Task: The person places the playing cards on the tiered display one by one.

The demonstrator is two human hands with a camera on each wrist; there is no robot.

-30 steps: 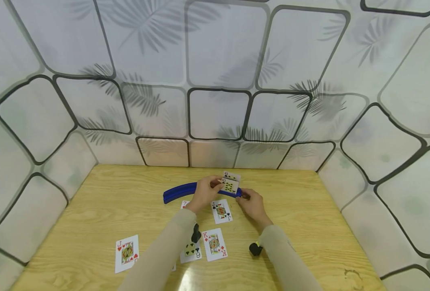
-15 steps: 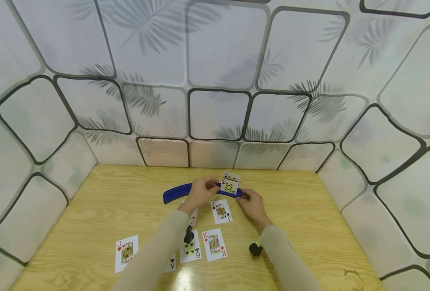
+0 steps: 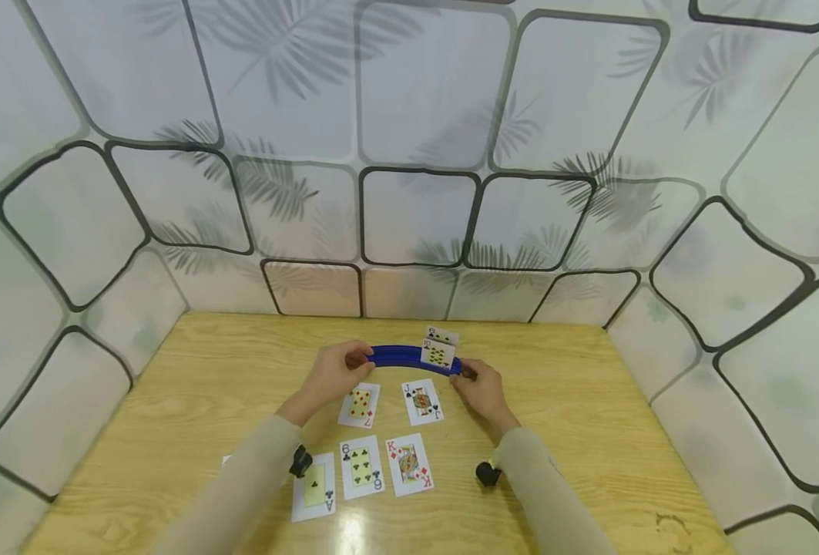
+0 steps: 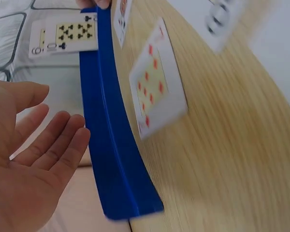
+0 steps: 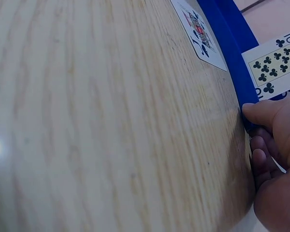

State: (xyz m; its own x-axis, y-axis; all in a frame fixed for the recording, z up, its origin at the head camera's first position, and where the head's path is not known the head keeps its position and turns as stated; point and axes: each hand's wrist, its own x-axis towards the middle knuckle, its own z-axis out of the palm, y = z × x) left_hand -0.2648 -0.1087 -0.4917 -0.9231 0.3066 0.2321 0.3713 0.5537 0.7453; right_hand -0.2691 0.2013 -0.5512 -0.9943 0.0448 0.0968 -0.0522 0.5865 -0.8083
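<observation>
1. The left hand (image 3: 333, 374) holds nothing, its fingers loosely spread; it is at the left part of the blue card holder (image 3: 397, 356), contact unclear.
2. The right hand (image 3: 481, 389) pinches the holder's right end between thumb and fingers.
3. The holder sits on the tabletop (image 3: 555, 401), a ten of clubs (image 3: 438, 355) standing in it.
</observation>
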